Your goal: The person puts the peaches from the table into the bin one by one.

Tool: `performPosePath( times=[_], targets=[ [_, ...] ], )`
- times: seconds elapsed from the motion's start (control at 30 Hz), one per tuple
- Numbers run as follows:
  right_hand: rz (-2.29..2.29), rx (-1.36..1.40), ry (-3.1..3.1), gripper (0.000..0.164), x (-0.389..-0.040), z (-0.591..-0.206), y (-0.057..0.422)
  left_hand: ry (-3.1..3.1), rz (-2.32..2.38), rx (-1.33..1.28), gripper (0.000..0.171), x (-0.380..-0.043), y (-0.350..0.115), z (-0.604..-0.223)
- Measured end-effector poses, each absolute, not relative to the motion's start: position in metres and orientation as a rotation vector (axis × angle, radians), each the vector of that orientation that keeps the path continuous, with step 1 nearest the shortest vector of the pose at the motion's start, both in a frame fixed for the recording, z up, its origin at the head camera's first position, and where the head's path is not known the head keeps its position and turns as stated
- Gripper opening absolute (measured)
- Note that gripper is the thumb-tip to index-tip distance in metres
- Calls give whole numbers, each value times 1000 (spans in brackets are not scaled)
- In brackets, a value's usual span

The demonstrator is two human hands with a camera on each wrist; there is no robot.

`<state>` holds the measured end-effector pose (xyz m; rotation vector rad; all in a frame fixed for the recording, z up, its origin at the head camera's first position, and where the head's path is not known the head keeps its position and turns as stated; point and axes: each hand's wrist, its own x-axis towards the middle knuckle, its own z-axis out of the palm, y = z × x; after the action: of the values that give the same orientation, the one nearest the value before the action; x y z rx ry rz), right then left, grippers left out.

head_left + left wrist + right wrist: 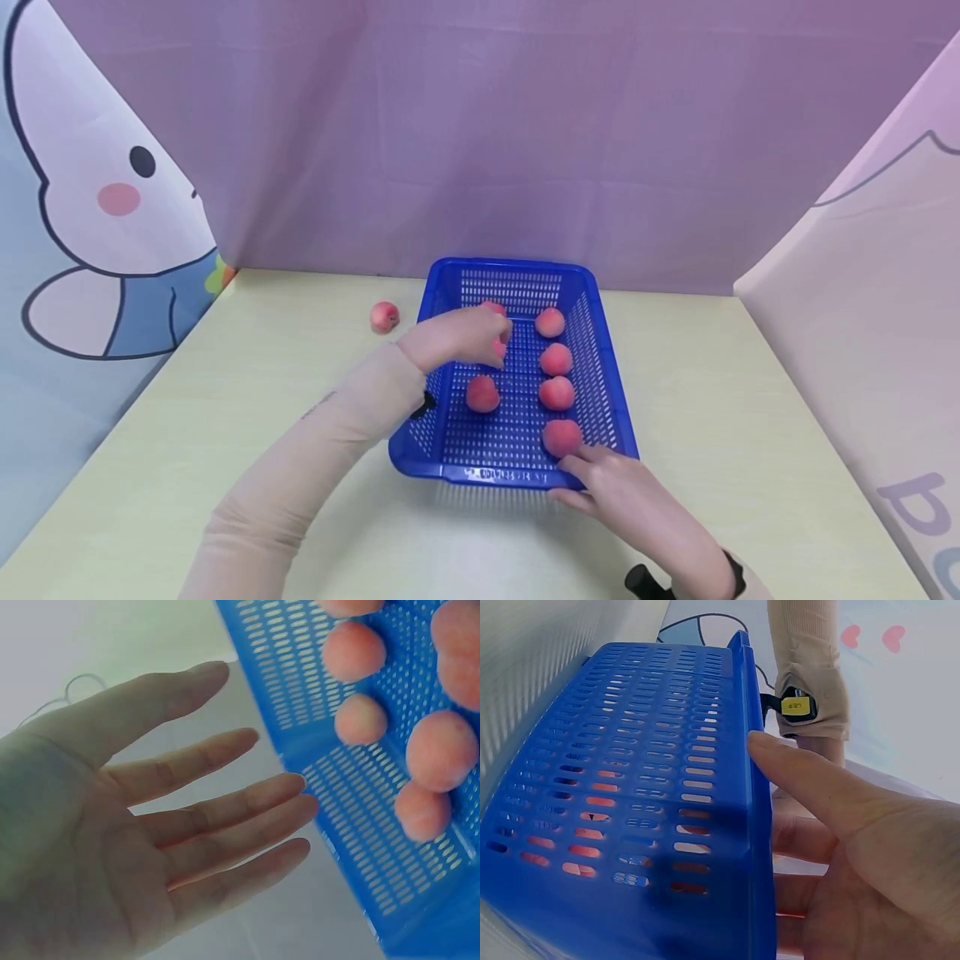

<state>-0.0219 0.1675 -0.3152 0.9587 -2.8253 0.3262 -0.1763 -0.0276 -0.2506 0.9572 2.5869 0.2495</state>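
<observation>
A blue plastic basket (504,477) with slotted walls stands on the table and holds several peaches in two rows. My left hand (472,335) is over the basket's left row, partly covering two peaches there. In the left wrist view its fingers (225,810) are extended and nothing is in the palm. The nearest peach (482,393) of that row is plainly visible. My right hand (617,483) grips the basket's near right rim, thumb outside and fingers over the inside. Beside those fingers sits a peach (562,437), the closest of the right row.
One more peach (385,317) lies on the pale table (705,417), left of the basket's far end. A purple cloth (487,142) hangs behind the table. Printed cloths (112,308) stand at both sides.
</observation>
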Motion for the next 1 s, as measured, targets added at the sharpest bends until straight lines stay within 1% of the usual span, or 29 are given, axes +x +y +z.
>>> performPosePath(
  times=[0.17, 0.37, 0.43, 0.67, 1.0],
  targets=[
    [326, 963, -2831, 31, -22, -314, 168, 2622, 369, 1004, 12, -178, -39, -244],
    [320, 960, -2820, 31, -23, -315, 167, 2701, 419, 984, 33, -177, -53, -243],
    [322, 959, -2825, 30, -23, -315, 167, 2738, 429, 991, 36, -177, -58, -242],
    [318, 959, -2837, 31, -23, -315, 167, 2842, 561, 1071, 23, -178, -76, -241],
    [315, 958, -2824, 31, -24, -316, 167, 2969, 654, 980, 23, -187, -98, -246]
  ],
)
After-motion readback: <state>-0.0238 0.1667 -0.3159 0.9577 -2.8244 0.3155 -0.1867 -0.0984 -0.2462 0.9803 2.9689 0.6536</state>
